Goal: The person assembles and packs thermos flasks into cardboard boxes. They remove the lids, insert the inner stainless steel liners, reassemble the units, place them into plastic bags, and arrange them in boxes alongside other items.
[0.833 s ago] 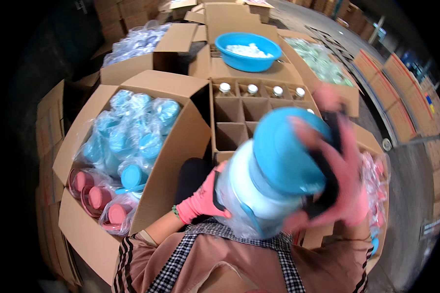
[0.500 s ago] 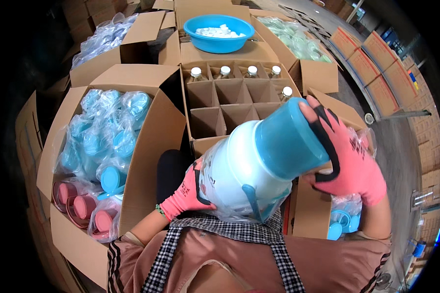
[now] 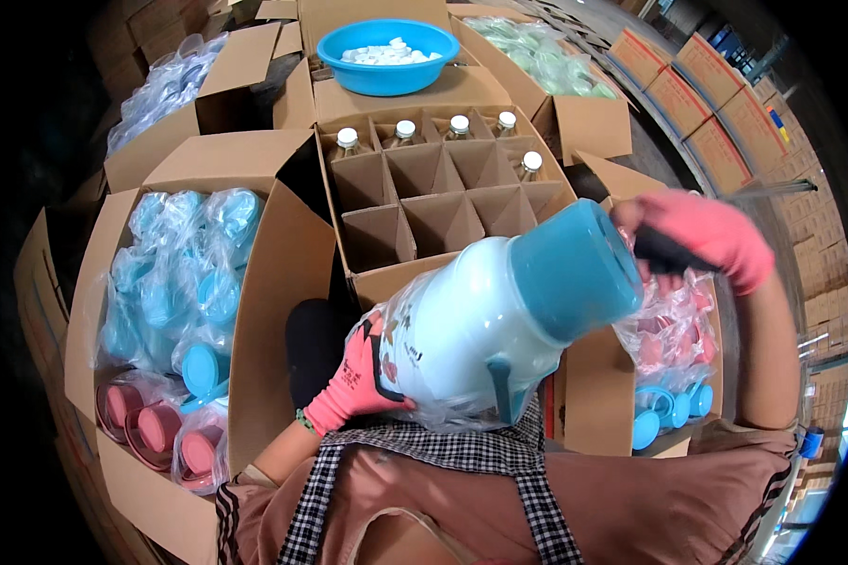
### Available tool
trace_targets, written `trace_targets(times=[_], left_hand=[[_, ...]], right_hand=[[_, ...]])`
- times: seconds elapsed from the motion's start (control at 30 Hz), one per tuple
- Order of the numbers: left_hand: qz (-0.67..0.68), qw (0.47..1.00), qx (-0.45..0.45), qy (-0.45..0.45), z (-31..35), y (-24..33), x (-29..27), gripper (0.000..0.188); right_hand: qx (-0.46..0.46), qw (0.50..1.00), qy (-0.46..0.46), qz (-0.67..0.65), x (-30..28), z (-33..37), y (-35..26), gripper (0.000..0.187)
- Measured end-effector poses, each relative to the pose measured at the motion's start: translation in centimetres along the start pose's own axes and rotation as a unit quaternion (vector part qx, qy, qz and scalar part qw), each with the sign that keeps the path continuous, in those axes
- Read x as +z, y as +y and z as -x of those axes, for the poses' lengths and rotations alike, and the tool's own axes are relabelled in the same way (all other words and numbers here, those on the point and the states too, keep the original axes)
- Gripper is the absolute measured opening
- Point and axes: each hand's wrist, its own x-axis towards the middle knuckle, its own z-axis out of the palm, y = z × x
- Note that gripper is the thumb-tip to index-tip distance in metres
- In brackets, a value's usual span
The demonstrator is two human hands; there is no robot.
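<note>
A pale blue vacuum flask [image 3: 462, 315] with leaf decorations, a teal cup lid [image 3: 575, 273] and a teal side handle [image 3: 505, 388] lies tilted across my lap, lid end up to the right. Clear plastic film bunches around its lower side. My left hand [image 3: 353, 381], in a pink and black glove with bare fingertips, is closed around the flask's lower body. My right hand [image 3: 711, 243], gloved alike and blurred, is beside the lid's top end. Its fingers are loosely bent and apart, not wrapped round the lid; whether a fingertip touches it I cannot tell.
Ahead stands a divided carton [image 3: 367, 278] holding several white-capped bottles [image 3: 347, 141]. Behind it sits a blue basin [image 3: 386, 80] of small white pieces. Cartons of bagged blue and pink lidded items [image 3: 160, 426] flank me. Stacked boxes [image 3: 711, 146] stand at the far right.
My right hand has come off the lid and moved right, its fingers loosening. The flask has tipped slightly lower at its lid end, still in my left hand. The view has shifted a little.
</note>
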Motion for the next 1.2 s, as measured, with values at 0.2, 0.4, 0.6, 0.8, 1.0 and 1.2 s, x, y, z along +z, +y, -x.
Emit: trace_targets(times=[0.2,0.4,0.6,0.8,1.0,1.2], left_hand=[[-0.019,1.0,-0.019,0.002,0.0,-0.9,0.5,0.119],[-0.015,0.999,-0.013,-0.032,-0.9,-0.5,0.0,0.12],[-0.016,0.999,-0.038,-0.027,-0.8,-0.6,0.0,0.121],[-0.04,0.998,-0.035,-0.041,-0.2,-1.1,0.6,0.121],[-0.099,0.993,-0.04,-0.046,1.0,-1.9,1.7,0.125],[-0.032,0.998,-0.031,-0.042,-0.6,-0.7,0.6,0.123]], right_hand=[[-0.249,0.921,0.167,0.25,3.2,-2.2,2.1,0.065],[-0.011,0.985,-0.156,-0.075,-1.8,-4.5,2.7,0.077],[-0.235,0.971,-0.049,0.009,1.0,-3.2,3.3,0.106],[-0.456,0.867,0.106,0.169,4.1,-3.7,4.7,0.102],[-0.173,0.964,0.023,0.203,3.4,-3.9,4.2,0.057],[-0.118,0.986,-0.032,-0.112,-0.8,-1.9,4.5,0.06]])
